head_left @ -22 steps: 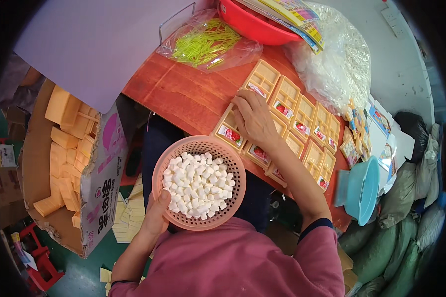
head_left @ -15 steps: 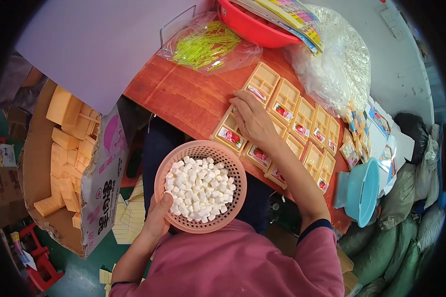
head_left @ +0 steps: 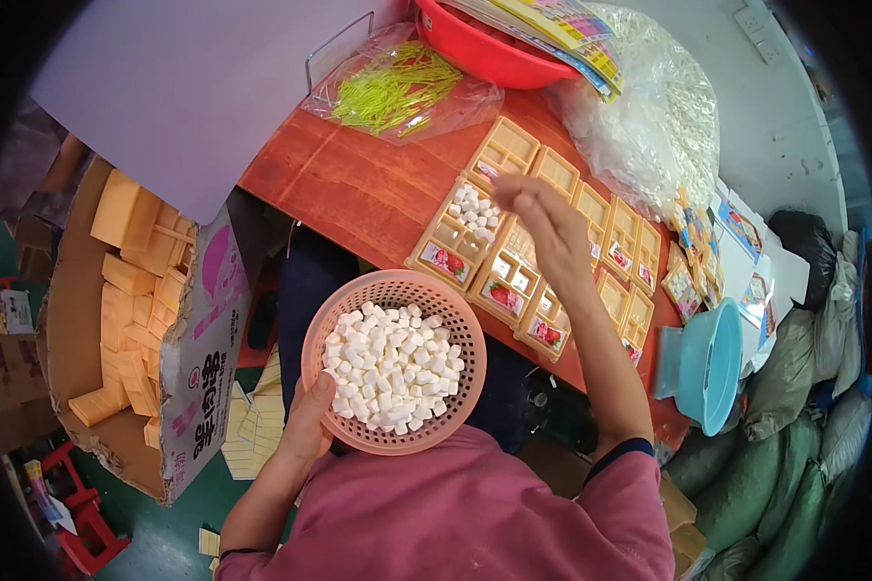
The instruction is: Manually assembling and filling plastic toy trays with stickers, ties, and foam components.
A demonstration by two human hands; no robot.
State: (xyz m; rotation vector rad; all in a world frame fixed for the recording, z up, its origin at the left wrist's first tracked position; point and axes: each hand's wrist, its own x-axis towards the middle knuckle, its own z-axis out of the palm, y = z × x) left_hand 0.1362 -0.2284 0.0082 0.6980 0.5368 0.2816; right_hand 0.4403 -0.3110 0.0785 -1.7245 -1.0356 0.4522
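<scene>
Single head-worn fisheye camera looks steeply down, close above the table (head_left: pixel 358 189).

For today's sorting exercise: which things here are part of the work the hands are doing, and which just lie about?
In use:
- left hand holding the pink basket
- white cubes
- right hand over the tan trays

Lying about:
- red bowl
- bag of green sticks
- blue basin
- cardboard box

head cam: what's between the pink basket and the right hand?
Head view: between the pink basket and the right hand lie tan compartment trays, one holding white cubes.
</scene>
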